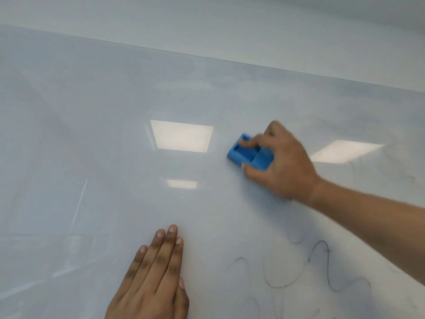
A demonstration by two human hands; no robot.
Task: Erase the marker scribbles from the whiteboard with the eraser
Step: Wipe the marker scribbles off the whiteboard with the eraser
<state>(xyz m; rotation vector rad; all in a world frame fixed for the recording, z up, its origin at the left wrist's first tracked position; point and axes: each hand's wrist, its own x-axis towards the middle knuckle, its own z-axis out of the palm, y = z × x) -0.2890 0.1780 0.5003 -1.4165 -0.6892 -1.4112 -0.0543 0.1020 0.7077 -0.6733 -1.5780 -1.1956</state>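
A glossy whiteboard [115,134] fills most of the view. My right hand [282,162] grips a blue eraser [247,154] and presses it against the board right of centre; the hand is motion-blurred. Thin black marker scribbles [322,268] loop across the lower right of the board, below my right forearm. Fainter grey smudges [395,157] show at the far right. My left hand [154,277] lies flat on the board at the bottom centre, fingers together and holding nothing.
The board's top edge [207,55] runs diagonally across the upper part, with a pale wall [253,24] above it. Ceiling lights reflect in the board as bright rectangles [181,135].
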